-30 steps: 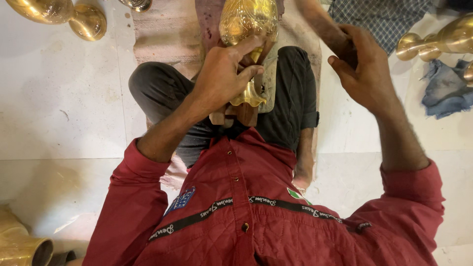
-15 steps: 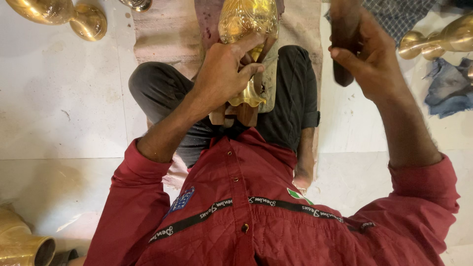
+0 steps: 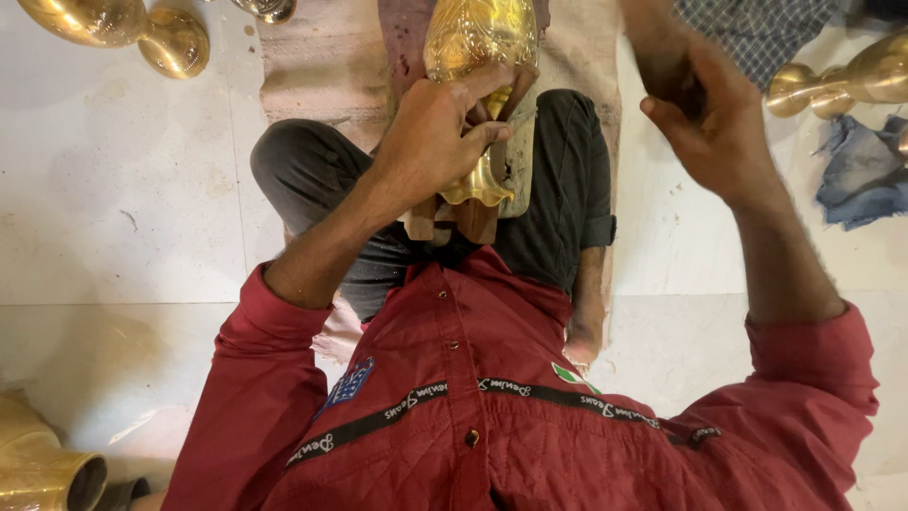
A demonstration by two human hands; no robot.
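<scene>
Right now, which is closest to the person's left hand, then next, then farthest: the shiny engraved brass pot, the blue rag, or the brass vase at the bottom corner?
Measured from the left hand:
1. Engraved brass pot, touching the hand, top middle.
2. Blue rag, on the floor at the far right.
3. Brass vase, bottom left corner.

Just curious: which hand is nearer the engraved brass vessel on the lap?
Left. The left hand grips the brass vessel; the right hand is raised off to its right.

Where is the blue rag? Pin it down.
In the head view the blue rag lies on the white floor at the far right, just below a brass vessel and right of the right hand.
</scene>
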